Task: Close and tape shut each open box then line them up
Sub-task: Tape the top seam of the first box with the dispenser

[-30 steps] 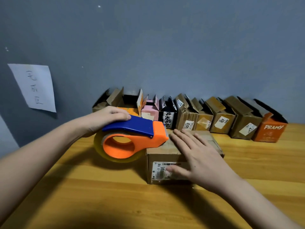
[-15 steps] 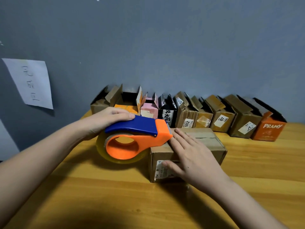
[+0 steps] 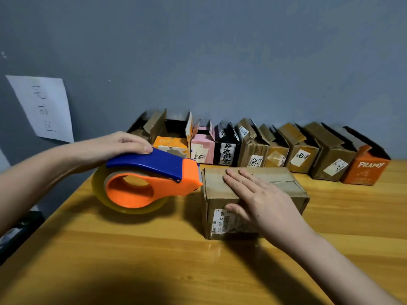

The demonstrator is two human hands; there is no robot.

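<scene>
**Dispenser pulled back to the box's left edge**

Since the frame a second earlier, the tape dispenser [image 3: 147, 179] had slid left off the top of the closed box [image 3: 253, 194]; its orange nose now sat against the box's upper left edge rather than over the lid. The right hand [image 3: 262, 203] had stayed on the box.

The left hand [image 3: 112, 146] gripped the dispenser from behind, fingers curled over its blue top cover, the arm reaching in from the left. A roll of clear yellowish tape [image 3: 130, 205] showed around the orange frame, its lower rim at or close to the table [image 3: 132, 249] — contact could not be told.

The right hand lay flat on the box's top, fingers straight and slightly apart, pointing toward the dispenser, while the thumb pressed against the near side just above a white label [image 3: 220, 223]. The box's flaps were folded down. It stood on the wooden table, in front of the row and apart from it.

Behind, along the grey-blue wall [image 3: 220, 62], a row of open boxes [image 3: 253, 146] stood side by side with flaps raised: brown ones, one orange-fronted, one pink, one black, and an orange box [image 3: 365, 170] marked "PRAMY" at the right end.

A sheet of paper [image 3: 44, 106] with handwriting hung on the wall at the left.
</scene>
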